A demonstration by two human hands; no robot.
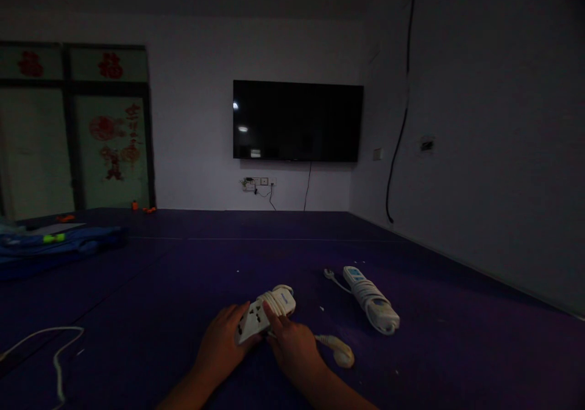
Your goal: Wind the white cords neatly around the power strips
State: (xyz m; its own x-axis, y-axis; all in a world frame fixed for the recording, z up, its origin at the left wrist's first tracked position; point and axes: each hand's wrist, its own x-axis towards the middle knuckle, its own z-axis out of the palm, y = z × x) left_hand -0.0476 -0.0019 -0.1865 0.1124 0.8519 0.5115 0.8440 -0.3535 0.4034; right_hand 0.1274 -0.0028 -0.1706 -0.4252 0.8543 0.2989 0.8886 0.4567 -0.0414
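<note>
A white power strip (254, 320) lies slanted in front of me, its own cord wound around its far half. My left hand (223, 340) grips the near end, thumb below and fingers along the far side. On the near side my right hand (292, 343) is closed at the wound cord, its index finger pressing on the coils. The strip's plug (342, 352) sticks out to the right, past my right hand, on the purple surface. To the right rests a second white power strip (371, 300), also wrapped in its cord, with its plug (328, 273) at its upper left.
A loose white cable (57, 361) curls at the lower left. Blue cloth (82, 242) with a green item lies further left. Small orange objects (149, 210) sit near the door. A television (298, 120) hangs on the far wall; a dark cable (398, 148) runs down the right wall.
</note>
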